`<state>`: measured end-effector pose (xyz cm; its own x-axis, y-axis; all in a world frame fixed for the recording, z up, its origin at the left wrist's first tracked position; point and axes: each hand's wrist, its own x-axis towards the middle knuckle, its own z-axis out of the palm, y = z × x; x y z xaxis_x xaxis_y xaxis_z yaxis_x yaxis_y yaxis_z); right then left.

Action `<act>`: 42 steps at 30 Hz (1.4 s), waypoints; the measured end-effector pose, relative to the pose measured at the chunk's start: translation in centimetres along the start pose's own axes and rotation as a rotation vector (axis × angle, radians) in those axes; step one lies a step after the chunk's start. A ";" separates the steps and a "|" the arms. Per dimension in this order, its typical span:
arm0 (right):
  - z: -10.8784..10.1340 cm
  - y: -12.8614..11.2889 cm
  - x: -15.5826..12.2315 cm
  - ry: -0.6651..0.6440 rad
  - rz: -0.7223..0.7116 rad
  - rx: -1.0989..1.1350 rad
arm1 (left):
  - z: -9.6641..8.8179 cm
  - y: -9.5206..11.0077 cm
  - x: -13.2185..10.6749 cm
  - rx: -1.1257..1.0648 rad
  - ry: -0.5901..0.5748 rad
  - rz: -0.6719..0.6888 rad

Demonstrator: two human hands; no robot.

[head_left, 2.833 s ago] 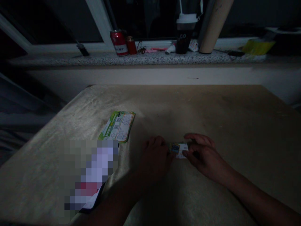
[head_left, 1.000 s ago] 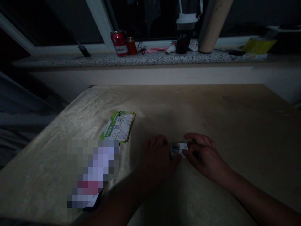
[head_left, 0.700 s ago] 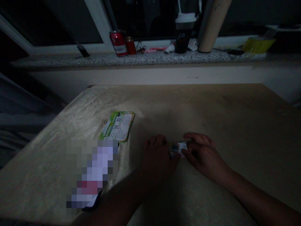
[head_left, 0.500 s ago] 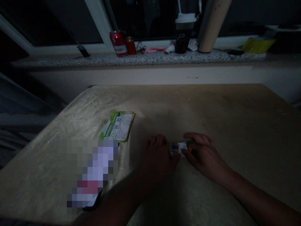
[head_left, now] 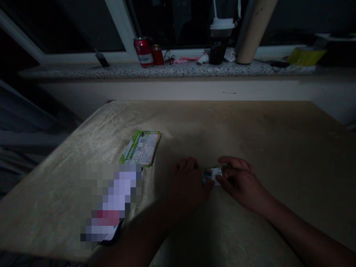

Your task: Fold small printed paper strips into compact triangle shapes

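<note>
A small piece of printed paper (head_left: 211,175), white with a dark picture on its left part, lies low over the table between my two hands. My left hand (head_left: 187,185) is in deep shadow at its left side, fingers curled and thumb resting on its lower edge. On the paper's right end, my right hand (head_left: 240,178) pinches with the thumb and bent fingers. Whether the paper is folded I cannot tell, as both hands cover its ends. Green and white printed leaflets (head_left: 143,148) lie in a stack to the left of my left hand.
A phone (head_left: 118,196) with a blurred screen lies beside my left forearm. Along the granite windowsill (head_left: 183,70) stand a red can (head_left: 143,52), a small red container (head_left: 158,55), a lidded dark cup (head_left: 218,44) and a cardboard tube (head_left: 254,35). The cloth-covered table (head_left: 264,129) ends below the sill.
The view has shifted slightly, so everything sits a little further right. Both hands keep nearly the same pose on the printed paper.
</note>
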<state>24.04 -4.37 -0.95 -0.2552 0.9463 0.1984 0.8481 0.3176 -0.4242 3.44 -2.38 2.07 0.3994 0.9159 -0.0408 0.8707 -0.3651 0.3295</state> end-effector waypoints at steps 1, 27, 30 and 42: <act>0.0 0.0 0.0 0.001 0.003 0.009 | 0.0 0.0 0.0 -0.002 0.003 0.000; -0.9 0.5 0.2 -0.023 0.128 0.050 | 0.1 0.0 -0.1 0.002 0.019 0.006; -1.0 0.8 0.2 -0.049 0.114 0.072 | 0.2 0.0 -0.1 -0.004 0.016 0.013; -1.6 3.0 0.4 -0.073 0.124 0.297 | -0.1 0.1 0.0 -0.016 -0.013 0.008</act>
<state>27.26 -3.09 -0.72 -0.2007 0.9772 0.0699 0.7047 0.1936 -0.6826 3.46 -2.38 2.22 0.4100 0.9107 -0.0507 0.8630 -0.3694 0.3446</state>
